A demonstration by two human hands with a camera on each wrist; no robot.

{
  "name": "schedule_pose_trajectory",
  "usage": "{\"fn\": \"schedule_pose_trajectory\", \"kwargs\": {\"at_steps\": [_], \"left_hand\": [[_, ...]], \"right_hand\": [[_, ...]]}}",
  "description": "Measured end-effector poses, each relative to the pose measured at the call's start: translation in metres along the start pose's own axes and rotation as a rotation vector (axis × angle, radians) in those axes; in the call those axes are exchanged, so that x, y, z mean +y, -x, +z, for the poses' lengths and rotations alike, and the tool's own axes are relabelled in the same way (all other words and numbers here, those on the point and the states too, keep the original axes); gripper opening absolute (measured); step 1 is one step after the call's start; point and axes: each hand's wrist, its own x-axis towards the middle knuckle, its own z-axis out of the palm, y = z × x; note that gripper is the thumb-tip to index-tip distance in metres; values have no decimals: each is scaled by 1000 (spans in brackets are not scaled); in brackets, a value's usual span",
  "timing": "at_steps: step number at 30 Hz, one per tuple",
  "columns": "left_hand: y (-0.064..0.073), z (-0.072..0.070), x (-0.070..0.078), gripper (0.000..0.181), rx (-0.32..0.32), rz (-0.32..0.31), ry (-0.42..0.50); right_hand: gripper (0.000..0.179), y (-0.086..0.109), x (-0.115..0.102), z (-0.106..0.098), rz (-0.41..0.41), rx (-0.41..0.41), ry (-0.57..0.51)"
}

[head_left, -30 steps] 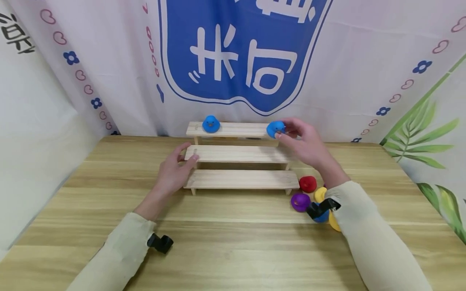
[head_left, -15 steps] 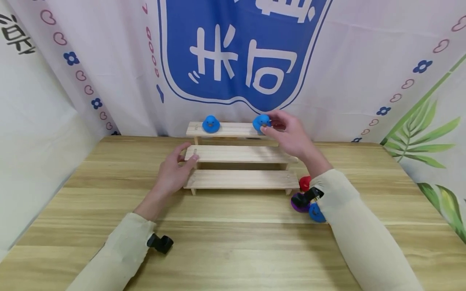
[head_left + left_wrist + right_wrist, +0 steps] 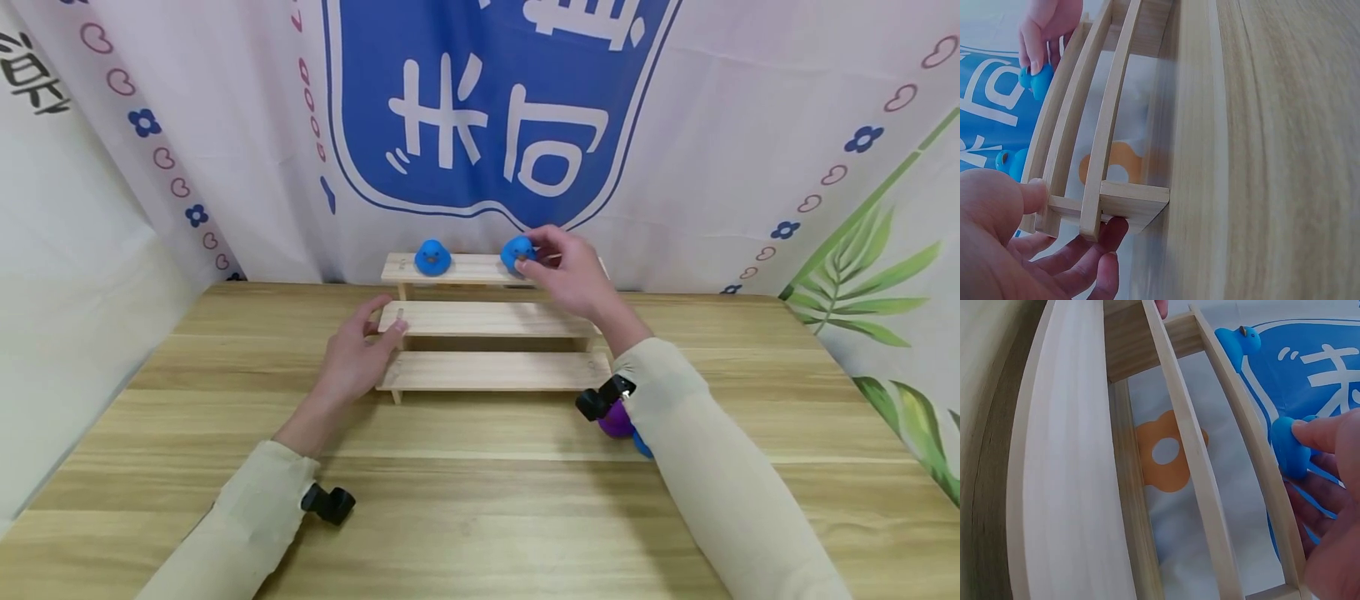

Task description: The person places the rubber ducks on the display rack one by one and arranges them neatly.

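Note:
A three-step wooden display rack (image 3: 487,318) stands toward the back of the table. My left hand (image 3: 356,354) grips its left end, with the thumb on the middle step and the fingers curled beneath, as the left wrist view shows. On the left part of the top step sits a blue rubber duck (image 3: 432,258), facing forward. My right hand (image 3: 573,275) pinches a second blue rubber duck (image 3: 516,252) between thumb and fingers, right at the top step, somewhat right of its middle. In the right wrist view this held duck (image 3: 1288,450) overlaps the curtain behind the rack.
On the table by the rack's right front corner lie a purple duck (image 3: 617,421) and another blue duck (image 3: 642,443), partly covered by the right sleeve (image 3: 675,400). A printed curtain (image 3: 255,125) hangs close behind the rack. Wooden tabletop (image 3: 450,508) stretches out in front.
My right hand has carried its blue duck leftward along the top step, nearer the other duck. Its forearm now hides the red and yellow ducks. My left hand keeps its place on the rack.

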Motion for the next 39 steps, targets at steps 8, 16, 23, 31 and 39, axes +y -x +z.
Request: {"fn": "schedule_pose_trajectory", "kwargs": {"at_steps": [8,16,23,31,39], "left_hand": [[0,0,0,68,6,6,-6],[0,-1,1,68,7,22,-8],[1,-1,1,68,6,13,-9],[2,0,1,68,2,14,-6],[1,0,0,68,-5,17,-2]], "right_hand": [[37,-3,-2,5,22,-11,35],[40,-3,-5,5,36,-32,99],[44,-1,-5,4,30,-50,129],[50,6,-3,-4,14,-31,82],[44,17,1,-15,-32,11,23]]}}
